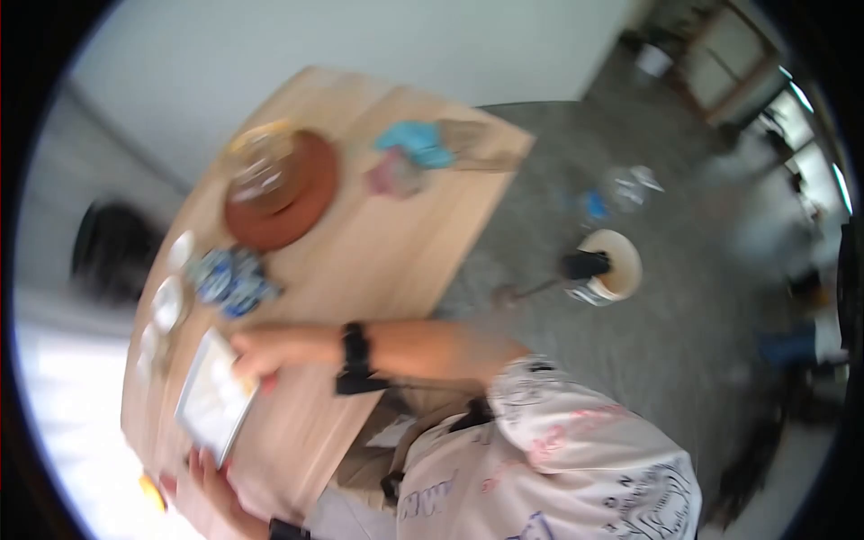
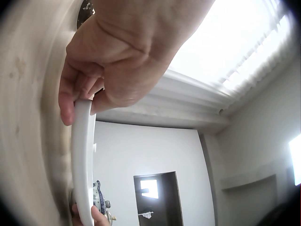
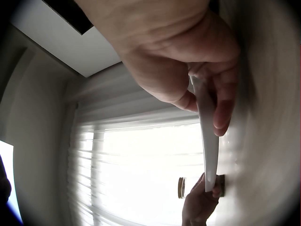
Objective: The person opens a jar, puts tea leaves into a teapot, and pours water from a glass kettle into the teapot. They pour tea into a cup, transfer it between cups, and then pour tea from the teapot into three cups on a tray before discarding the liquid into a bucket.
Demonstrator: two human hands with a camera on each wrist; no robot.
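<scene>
1. Nearest: a left hand (image 1: 212, 481), its grip narrow, pinches one end of a white rectangular tray (image 1: 200, 409) between thumb and fingers.
2. A right hand (image 1: 261, 351) pinches the opposite end; the tray hides some fingertips.
3. The tray is over a wooden table (image 1: 378, 252); blur obscures whether they touch.
4. Beyond: a blue-and-white object (image 1: 232, 281), too smeared to identify, near white round dishes (image 1: 168, 304).
5. Farther: a reddish-brown disc (image 1: 317, 198), partly covered by something transparent.

Smooth, glossy tray (image 2: 83, 155), wooden table (image 1: 378, 243)
</scene>
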